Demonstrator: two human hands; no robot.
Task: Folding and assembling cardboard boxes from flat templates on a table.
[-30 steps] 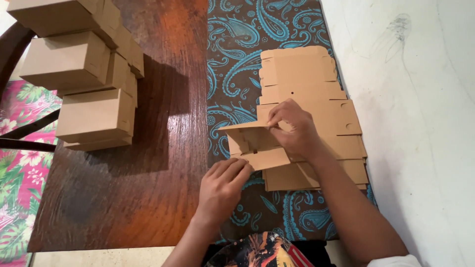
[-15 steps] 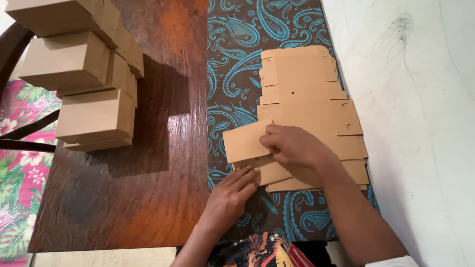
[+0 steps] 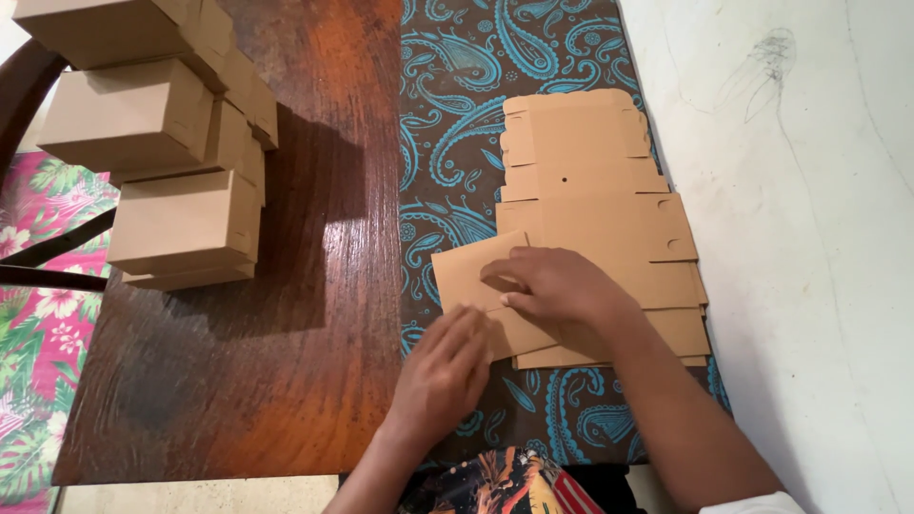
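Brown boxes, already folded up, stood in a pile at the upper left of the frame. They sat on a dark wooden table. At the far left edge a bit of pink flowery cloth showed.

Near the middle bottom, the left hand lay with its fingers close together and flat. The fingertips touched the lower left edge of a flat cardboard sheet. Just to the right, the right hand pressed down on the same sheet. Its fingers were bent and close together, and they pushed on the card rather than gripped it.

That sheet lay on top of a stack of flat cardboard sheets in the middle of the frame. The stack rested on a dark cloth with blue swirls. At the right of the frame was a plain white surface.

The sheet looked thin, light and stiff, so it would likely bend best along its fold lines. It looked easy to crease or tear at the small flaps. A good place to hold it seemed to be the long outer edges, with flat fingers.
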